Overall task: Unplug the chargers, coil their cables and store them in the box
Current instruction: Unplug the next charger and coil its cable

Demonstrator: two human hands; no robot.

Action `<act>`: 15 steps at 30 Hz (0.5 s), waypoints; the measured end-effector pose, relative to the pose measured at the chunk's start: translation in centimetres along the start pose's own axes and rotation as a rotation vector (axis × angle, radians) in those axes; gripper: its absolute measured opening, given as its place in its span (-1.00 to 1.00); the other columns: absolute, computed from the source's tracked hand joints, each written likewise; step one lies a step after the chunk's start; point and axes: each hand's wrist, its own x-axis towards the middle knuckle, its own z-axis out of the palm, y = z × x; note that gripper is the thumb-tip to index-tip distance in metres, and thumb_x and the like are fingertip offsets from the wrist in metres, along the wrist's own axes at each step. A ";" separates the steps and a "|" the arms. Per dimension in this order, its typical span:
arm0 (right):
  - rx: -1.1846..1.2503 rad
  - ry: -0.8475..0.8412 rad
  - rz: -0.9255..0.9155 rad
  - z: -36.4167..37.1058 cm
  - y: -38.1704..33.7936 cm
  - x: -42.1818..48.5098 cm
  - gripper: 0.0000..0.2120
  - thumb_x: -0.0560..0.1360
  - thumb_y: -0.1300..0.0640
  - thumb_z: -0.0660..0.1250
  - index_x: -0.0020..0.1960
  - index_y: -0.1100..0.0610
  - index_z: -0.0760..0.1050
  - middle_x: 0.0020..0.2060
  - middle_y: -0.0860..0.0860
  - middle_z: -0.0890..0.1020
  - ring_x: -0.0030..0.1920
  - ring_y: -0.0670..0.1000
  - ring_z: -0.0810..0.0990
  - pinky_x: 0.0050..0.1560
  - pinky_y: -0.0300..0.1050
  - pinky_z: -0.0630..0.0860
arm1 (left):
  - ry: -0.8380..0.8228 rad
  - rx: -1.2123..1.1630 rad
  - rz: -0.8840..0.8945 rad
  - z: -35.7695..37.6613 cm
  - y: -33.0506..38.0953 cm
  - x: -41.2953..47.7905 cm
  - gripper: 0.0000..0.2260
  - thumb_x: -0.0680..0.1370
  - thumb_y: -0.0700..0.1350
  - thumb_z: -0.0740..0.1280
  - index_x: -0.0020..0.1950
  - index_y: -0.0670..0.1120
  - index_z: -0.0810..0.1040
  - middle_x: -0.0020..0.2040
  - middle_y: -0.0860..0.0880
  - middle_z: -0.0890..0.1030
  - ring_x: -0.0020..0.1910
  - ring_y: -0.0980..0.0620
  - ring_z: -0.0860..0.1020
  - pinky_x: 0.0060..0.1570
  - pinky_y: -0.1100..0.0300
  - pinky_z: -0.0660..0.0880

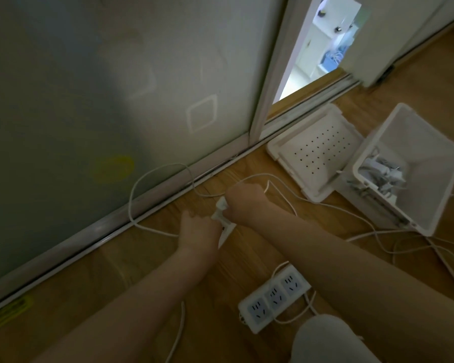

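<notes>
- At the far edge of the floor point(168, 271), just in front of the sliding door's track point(110, 226), both hands meet over a white charger point(221, 204).
- The right hand point(244, 203) grips the charger from the right. Its fingers are curled round the charger, and the back of the hand hides their tips.
- The left hand point(199, 231) sits just beside and nearer the person, fingers curled down onto a flat white block point(227, 233) that lies on the floor under the charger. Most of this block is covered, so its kind cannot be told.
- A thin white cable point(155, 231) loops from the hands toward the door track and back across the boards.
- Toward the floor's right edge stands the white box point(430, 142), open on top, with a tangle of white chargers and leads point(385, 176) lying in its near-left corner.
- The perforated lid point(317, 153) lies flat, touching the box's left side.
- Loose cables point(378, 231) trail over the floor in front of the box.
- Near the floor's front edge lies a white power strip point(274, 297) with three blue-faced sockets, all of them unoccupied, its lead curling beside a knee in pale cloth point(325, 339).
</notes>
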 end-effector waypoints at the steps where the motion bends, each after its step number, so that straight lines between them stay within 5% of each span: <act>1: -0.005 -0.016 -0.008 0.0 -0.1 0.1 -0.66 0.54 -0.04 0.23 -0.30 0.15 0.32 -0.33 -0.02 0.41 -0.28 -0.02 0.44 -0.34 -0.18 0.30 | 0.003 -0.020 -0.004 0.2 -0.1 -0.2 -0.88 0.57 -0.07 0.22 0.08 -0.03 0.46 0.05 -0.01 0.56 0.05 0.01 0.53 0.11 0.11 0.27; 4: -0.010 -0.031 0.000 0.7 -0.4 0.4 -0.68 0.50 -0.11 0.28 -0.01 0.16 0.50 -0.09 0.03 0.55 -0.04 0.04 0.56 -0.18 -0.13 0.39 | 0.042 -0.083 -0.007 0.4 0.0 -0.3 -0.92 0.56 -0.12 0.22 0.02 -0.05 0.47 0.01 -0.02 0.58 0.00 0.01 0.55 0.07 0.12 0.30; 10: 0.044 0.036 0.053 1.4 -0.9 0.1 -0.73 0.49 0.05 0.29 -0.30 0.15 0.33 -0.20 0.03 0.47 -0.18 0.03 0.50 -0.23 -0.16 0.39 | 0.091 -0.192 -0.044 0.9 -0.1 -0.7 -0.93 0.57 -0.10 0.21 -0.02 -0.06 0.47 -0.02 -0.04 0.58 -0.01 -0.02 0.54 -0.09 0.13 0.20; 15: 0.058 0.078 0.089 1.6 -0.3 -1.1 -0.79 0.49 -0.02 0.29 -0.06 0.13 0.47 -0.24 -0.01 0.44 -0.22 -0.01 0.44 -0.23 -0.15 0.37 | 0.124 -0.249 -0.078 1.1 0.3 -0.8 -0.92 0.56 -0.07 0.23 -0.06 -0.07 0.46 -0.03 -0.06 0.59 -0.03 -0.03 0.55 -0.09 0.13 0.26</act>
